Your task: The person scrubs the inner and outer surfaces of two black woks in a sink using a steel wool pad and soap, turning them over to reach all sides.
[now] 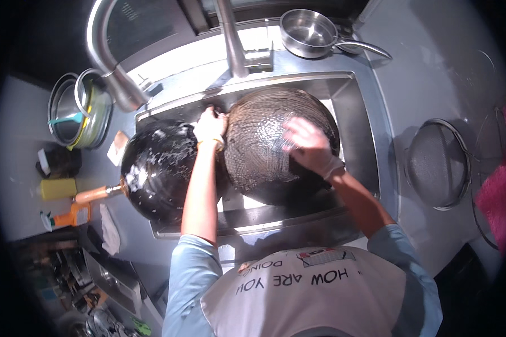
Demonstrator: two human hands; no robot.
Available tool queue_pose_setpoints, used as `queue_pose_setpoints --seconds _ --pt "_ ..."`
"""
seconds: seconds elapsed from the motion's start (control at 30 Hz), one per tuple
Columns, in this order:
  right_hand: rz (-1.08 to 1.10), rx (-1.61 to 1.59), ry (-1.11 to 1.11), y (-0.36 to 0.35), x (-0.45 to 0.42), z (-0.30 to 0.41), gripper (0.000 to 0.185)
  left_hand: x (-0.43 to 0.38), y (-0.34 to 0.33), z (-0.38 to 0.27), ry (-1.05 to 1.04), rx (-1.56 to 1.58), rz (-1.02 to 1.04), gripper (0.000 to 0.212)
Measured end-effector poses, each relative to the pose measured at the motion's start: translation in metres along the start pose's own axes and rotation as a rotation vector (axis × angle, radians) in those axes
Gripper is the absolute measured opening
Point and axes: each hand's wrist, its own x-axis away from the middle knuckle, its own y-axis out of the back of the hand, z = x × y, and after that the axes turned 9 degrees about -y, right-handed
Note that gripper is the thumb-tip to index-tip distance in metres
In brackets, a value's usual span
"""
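Observation:
A large dark wok [257, 139] sits in the steel sink, its rounded brown-black surface streaked with wet suds. My left hand [211, 126], with a yellow band at the wrist, grips this wok's left edge; the fingertips are partly hidden. On the wok's right half lies my right hand [305, 145], blurred, in a thin clear glove. Whether it holds a scrubber under the fingers cannot be made out. Left of my left forearm a second black wok [160, 168], glossy and spotted with foam, rests over the sink's left rim. Its wooden handle [92, 195] points left.
A faucet [232, 42] rises behind the sink [364, 139]. At back right stands a steel saucepan [308, 33]. Leftward are stacked bowls [99, 118], a yellow sponge [59, 188] and an orange spray bottle [74, 215]. A mesh strainer [437, 164] and pink cloth [495, 198] are right.

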Motion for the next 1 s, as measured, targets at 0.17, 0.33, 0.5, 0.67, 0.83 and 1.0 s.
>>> queue_pose_setpoints --seconds 0.17,0.33,0.5,0.67,0.83,1.0 --pt "-0.109 0.065 -0.494 -0.01 -0.041 -0.054 0.031 -0.035 -0.032 0.018 0.043 0.561 0.048 0.065" --pt "0.335 -0.04 -0.107 -0.025 -0.074 -0.012 0.035 -0.058 -0.035 0.056 0.327 0.688 0.18 0.066" --pt "0.125 -0.008 -0.366 0.016 -0.088 -0.036 0.035 -0.05 -0.031 0.018 -0.125 0.298 0.049 0.05" --pt "0.45 0.103 -0.077 0.012 -0.119 0.053 0.035 -0.008 -0.008 -0.02 -0.408 0.162 -0.338 0.037" --pt "0.192 0.069 -0.158 0.07 -0.109 0.023 0.021 0.033 0.027 -0.042 -0.44 0.317 -0.448 0.028" --pt "0.195 0.139 0.002 0.061 -0.097 0.063 0.027 0.054 0.045 -0.068 -0.428 0.55 -0.437 0.029"
